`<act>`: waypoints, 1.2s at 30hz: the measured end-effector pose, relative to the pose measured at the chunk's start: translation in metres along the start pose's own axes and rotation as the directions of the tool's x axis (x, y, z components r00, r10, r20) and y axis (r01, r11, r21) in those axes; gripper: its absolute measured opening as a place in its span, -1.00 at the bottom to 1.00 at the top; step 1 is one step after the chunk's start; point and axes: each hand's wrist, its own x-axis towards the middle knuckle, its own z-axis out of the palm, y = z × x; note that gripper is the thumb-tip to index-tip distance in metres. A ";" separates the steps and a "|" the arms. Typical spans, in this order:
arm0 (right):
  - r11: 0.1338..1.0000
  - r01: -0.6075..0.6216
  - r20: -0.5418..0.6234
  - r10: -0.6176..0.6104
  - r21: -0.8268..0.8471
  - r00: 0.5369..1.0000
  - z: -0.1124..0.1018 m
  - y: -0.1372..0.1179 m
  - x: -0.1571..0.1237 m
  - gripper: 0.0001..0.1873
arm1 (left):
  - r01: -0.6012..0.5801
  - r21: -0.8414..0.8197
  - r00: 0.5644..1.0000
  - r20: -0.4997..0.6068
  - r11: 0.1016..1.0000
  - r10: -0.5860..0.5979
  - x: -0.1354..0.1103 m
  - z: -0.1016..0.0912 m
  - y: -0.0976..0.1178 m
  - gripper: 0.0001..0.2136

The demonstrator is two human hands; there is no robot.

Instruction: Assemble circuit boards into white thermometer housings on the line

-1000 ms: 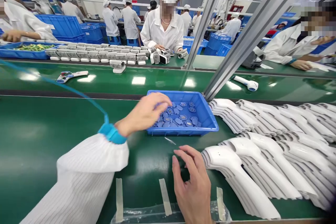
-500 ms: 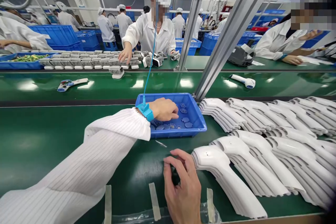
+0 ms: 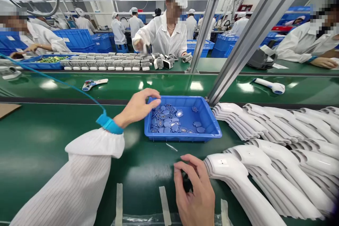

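My left hand (image 3: 140, 107), with a blue wrist strap (image 3: 109, 123), is raised at the left rim of a blue tray (image 3: 182, 137). Its thumb and fingers are apart, with nothing visible between them. Inside the tray lie many small blue oval parts (image 3: 166, 125), mostly at the left side. Low in front, my right hand (image 3: 195, 189) is curled, thumb and index fingertip close together in a pinch; whatever it may hold is hidden. Just right of it, stacked white curved shells (image 3: 225, 166) lie close to its fingers.
More white shell stacks (image 3: 238, 118) fill the right side. Beyond the tray runs a green conveyor (image 3: 159, 83) carrying two white handheld devices (image 3: 95, 84). A metal post (image 3: 238, 31) slants up behind the tray. A co-worker (image 3: 169, 31) sits opposite; tape strips (image 3: 164, 204) mark the near edge.
My left hand has come out of the tray, moving left and up to its rim. My right hand keeps its curled shape. The view has shifted slightly left.
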 end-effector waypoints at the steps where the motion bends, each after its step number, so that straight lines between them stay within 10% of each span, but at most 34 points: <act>1: 1.000 0.013 0.016 -0.013 -0.005 1.000 -0.001 0.001 0.000 -0.88 | 0.141 -0.003 0.986 -0.094 0.990 -0.141 -0.010 -0.004 -0.014 -0.83; 4: 0.998 -0.008 0.061 0.012 -0.062 0.998 -0.002 0.004 0.001 -0.89 | 0.477 0.045 0.840 -0.317 0.878 -0.440 -0.037 0.000 -0.055 -0.82; 7: 0.983 -0.077 0.090 0.093 -0.168 0.992 0.001 0.007 0.001 -0.83 | 0.571 0.121 0.764 -0.439 0.812 -0.472 -0.054 0.015 -0.082 -0.83; 16: 0.974 0.045 0.342 0.035 -0.223 0.939 0.018 -0.003 0.021 -0.72 | 0.465 0.221 0.855 -0.364 0.857 -0.370 -0.066 0.030 -0.090 -0.91; 23: 0.976 -0.122 0.174 0.153 -0.180 0.973 0.005 0.004 0.000 -0.63 | 0.406 0.215 0.885 -0.336 0.888 -0.323 -0.070 0.033 -0.090 -0.92; 36: 0.969 -0.171 0.202 0.206 -0.178 0.957 0.004 0.007 0.002 -0.66 | 0.405 0.230 0.886 -0.337 0.885 -0.318 -0.069 0.035 -0.096 -0.91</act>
